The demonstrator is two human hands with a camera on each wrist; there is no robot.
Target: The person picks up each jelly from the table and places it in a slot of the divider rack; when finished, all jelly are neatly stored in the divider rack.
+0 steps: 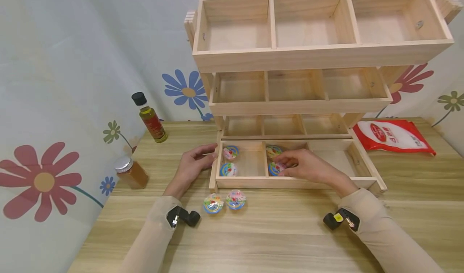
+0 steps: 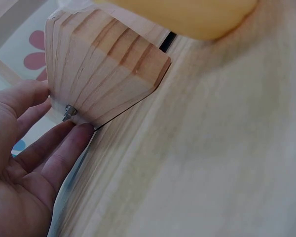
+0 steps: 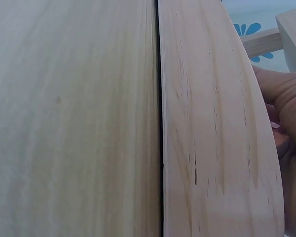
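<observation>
My right hand (image 1: 306,166) reaches into the middle compartment of the lowest wooden tray (image 1: 295,183), its fingers pinching a small jelly cup (image 1: 275,169) with a printed lid. Another jelly cup (image 1: 273,151) sits just behind that one. In the right wrist view the tray's front board (image 3: 212,118) hides most of the hand. My left hand (image 1: 192,165) touches the rack's left side with its fingertips; the left wrist view shows the fingers against the wooden end piece (image 2: 103,69), around a small metal screw (image 2: 69,111). Two jelly cups, pink (image 1: 230,152) and white-lidded (image 1: 228,170), occupy the left compartment.
Two further jelly cups (image 1: 213,203) (image 1: 236,199) lie on the table before the rack. Left stand an oil bottle (image 1: 152,122) and a silver-lidded spice jar (image 1: 133,174). A red-and-white bag (image 1: 395,136) lies right. Upper trays (image 1: 322,54) rise behind the lowest one.
</observation>
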